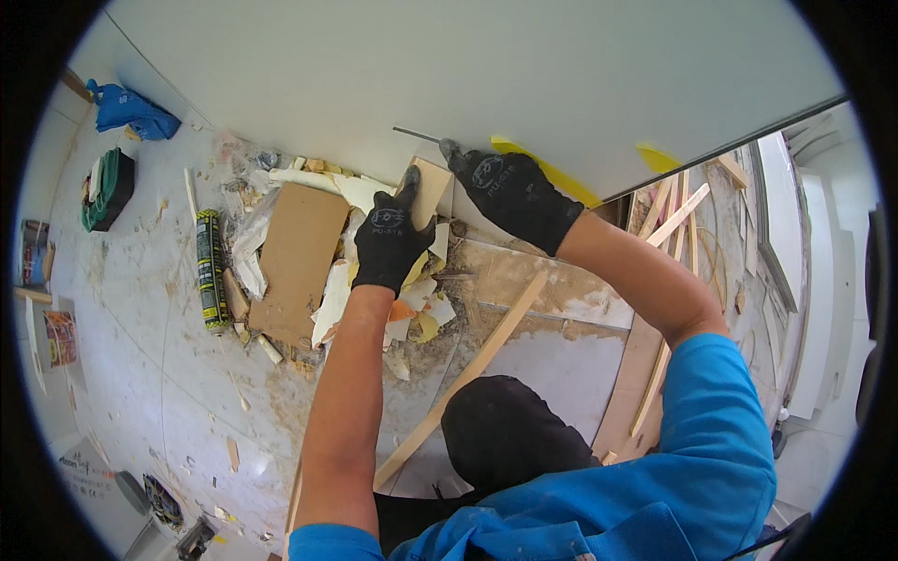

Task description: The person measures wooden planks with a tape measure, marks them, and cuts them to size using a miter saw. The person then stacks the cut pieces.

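Both my hands wear black gloves. My left hand (393, 238) grips a pale wooden block (431, 190) against the lower part of a large whitish panel (355, 70), its thumb lying along the block's side. Just to the right, my right hand (510, 192) is closed against the panel. From its fingertips a thin dark strip (416, 136) reaches leftward over the panel face; what the palm side holds is hidden. Beside the right hand, a yellow strip (552, 174) shows on the panel, with a smaller yellow piece (659, 158) farther right.
Torn scraps (332, 299) and a brown board (297, 252) lie below my left hand. A black-and-yellow can (211, 271) lies to the left, near a green tool bag (109, 190) and a blue bag (133, 110). A long wooden batten (477, 365) crosses before my knee; more battens (678, 215) lie right.
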`<state>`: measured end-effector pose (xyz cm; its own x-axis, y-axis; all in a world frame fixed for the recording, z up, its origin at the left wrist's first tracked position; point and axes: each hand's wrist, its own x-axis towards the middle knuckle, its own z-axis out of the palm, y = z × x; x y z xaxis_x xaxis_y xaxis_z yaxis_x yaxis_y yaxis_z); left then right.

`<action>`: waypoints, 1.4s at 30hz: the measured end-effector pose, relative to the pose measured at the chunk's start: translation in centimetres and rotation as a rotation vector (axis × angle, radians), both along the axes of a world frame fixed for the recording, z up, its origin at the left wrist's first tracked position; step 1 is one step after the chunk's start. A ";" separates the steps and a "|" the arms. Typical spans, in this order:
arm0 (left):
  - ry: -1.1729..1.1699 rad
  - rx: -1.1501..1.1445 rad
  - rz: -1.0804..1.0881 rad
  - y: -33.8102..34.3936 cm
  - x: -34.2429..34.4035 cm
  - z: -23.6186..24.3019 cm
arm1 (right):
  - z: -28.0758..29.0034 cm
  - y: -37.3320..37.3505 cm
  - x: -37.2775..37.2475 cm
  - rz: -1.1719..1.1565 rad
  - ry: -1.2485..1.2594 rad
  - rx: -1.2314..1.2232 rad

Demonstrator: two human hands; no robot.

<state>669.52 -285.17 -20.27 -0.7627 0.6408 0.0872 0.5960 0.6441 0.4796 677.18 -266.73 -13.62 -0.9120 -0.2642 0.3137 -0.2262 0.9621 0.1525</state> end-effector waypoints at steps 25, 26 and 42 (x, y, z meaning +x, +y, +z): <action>-0.084 -0.039 0.003 -24.8 14.9 3.2 | -16.5 -14.5 16.4 0.536 -0.433 -0.405; -0.105 -0.157 0.001 -28.3 17.7 3.6 | -17.0 -16.9 18.9 0.498 -0.654 -0.399; -0.076 -0.123 0.319 -43.2 38.9 11.5 | -20.2 -16.8 23.4 0.615 -1.013 -0.287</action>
